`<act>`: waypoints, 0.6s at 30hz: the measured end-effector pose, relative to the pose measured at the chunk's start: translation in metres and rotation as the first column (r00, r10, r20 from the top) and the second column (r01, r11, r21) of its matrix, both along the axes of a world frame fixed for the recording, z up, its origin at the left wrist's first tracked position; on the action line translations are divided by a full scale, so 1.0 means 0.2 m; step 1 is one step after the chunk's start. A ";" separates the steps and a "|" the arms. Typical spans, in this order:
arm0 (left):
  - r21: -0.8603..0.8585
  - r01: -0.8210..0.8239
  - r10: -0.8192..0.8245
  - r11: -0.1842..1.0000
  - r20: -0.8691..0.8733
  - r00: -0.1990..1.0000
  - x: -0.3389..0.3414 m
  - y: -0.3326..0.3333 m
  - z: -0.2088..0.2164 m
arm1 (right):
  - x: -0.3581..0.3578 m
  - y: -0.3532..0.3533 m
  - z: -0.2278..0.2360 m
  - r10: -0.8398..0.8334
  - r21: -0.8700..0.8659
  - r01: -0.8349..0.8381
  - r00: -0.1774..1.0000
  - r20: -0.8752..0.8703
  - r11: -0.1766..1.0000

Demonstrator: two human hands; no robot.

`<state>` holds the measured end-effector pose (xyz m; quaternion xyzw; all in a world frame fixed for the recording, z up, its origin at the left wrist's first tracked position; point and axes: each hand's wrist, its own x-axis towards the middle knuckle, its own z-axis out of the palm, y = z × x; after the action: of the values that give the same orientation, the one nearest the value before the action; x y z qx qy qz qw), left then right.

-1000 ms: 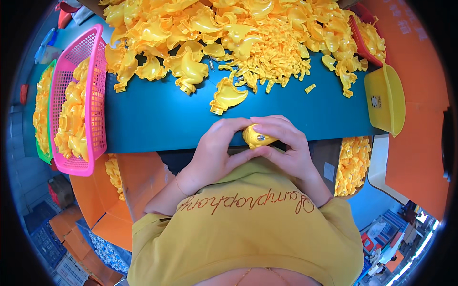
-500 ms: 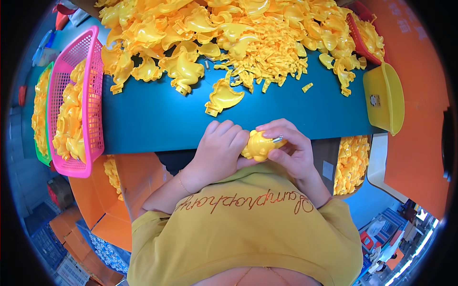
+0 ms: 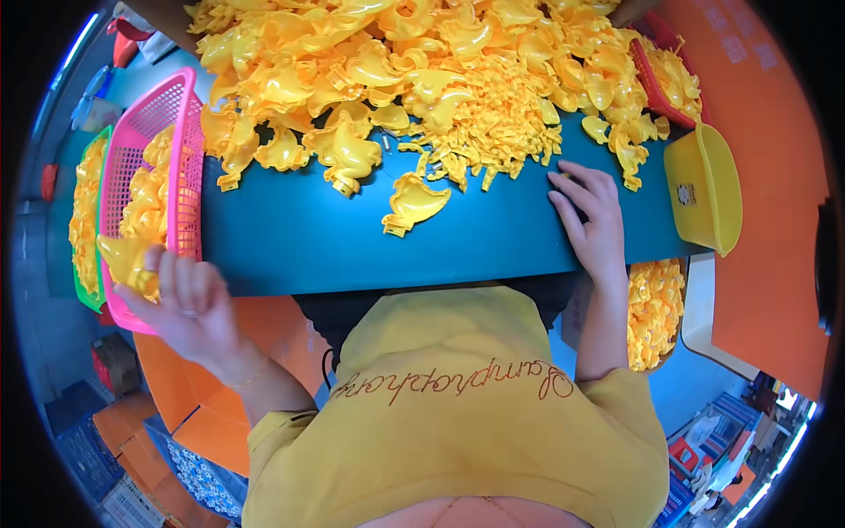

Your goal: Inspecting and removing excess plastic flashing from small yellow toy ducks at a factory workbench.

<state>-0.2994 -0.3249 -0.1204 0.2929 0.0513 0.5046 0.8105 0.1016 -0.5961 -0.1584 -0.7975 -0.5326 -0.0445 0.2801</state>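
I see the left hand (image 3: 189,299) gripping a glossy yellow moulded-plastic figure (image 3: 128,258) by a pink perforated plastic basket (image 3: 189,198), already well stocked. Right hand (image 3: 597,211): fingers bent at the teal tabletop (image 3: 493,242), grip unclear. Plenty left, I'd judge: loose yellow plastic shells (image 3: 286,84) heaped high.

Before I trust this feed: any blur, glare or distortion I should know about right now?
Head view: left hand and its yellow piece look slightly motion-blurred; right hand seems crisper. Head view: white glare spots across the glossy yellow pile; fisheye bending toward the rim, corners black.
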 end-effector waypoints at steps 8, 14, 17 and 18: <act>-0.334 -0.062 0.178 0.940 0.327 0.928 -0.22 0.14 0.11 | -0.04 0.02 -0.02 -0.088 0.001 0.089 0.990 -0.113 0.996; -0.355 -0.001 0.145 0.935 0.378 0.914 -0.32 0.30 0.07 | 0.01 -0.13 -0.01 -0.042 -0.033 0.038 0.990 -0.132 0.999; -0.393 -0.011 0.159 0.920 0.345 0.925 -0.29 0.28 0.08 | 0.04 -0.19 -0.03 -0.088 -0.034 0.084 0.991 -0.105 0.996; -0.368 -0.001 0.131 0.930 0.330 0.935 -0.29 0.26 0.09 | 0.03 -0.18 -0.02 -0.093 -0.025 0.091 0.989 -0.114 0.996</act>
<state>-0.3566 -0.2734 -0.1024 0.0425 0.0086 0.5578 0.8288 0.1084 -0.6323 -0.1633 -0.8252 -0.4785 -0.0059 0.3001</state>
